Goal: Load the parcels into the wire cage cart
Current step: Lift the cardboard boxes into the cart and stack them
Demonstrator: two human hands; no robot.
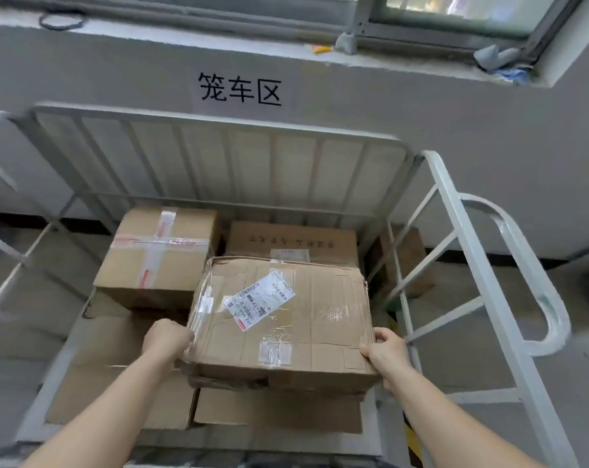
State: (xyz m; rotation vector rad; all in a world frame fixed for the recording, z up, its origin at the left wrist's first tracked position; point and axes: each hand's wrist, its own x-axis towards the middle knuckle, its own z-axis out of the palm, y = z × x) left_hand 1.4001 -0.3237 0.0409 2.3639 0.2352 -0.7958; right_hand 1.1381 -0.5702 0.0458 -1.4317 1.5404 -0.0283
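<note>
A crumpled cardboard parcel (286,319), wrapped in clear tape and bearing a skewed white shipping label (259,300), lies flat over the near right part of the wire cage cart (218,125). It is on top of a lower box (276,412) at the cart's near edge (whether its full weight rests there cannot be told). The left hand (166,337) has its grip closed on the parcel's near left corner, fingers curled over the top edge. The right hand (385,352) grips the near right corner, thumb on top and fingers round the side. At the cart's far left corner a taped box (158,251) stands higher, on other cartons. At the far right corner lies a printed box (293,239), just behind the parcel's far edge. Another carton (117,366) fills the near left. On the wall behind the cart, a sign (239,91) reads 笼车区.
</note>
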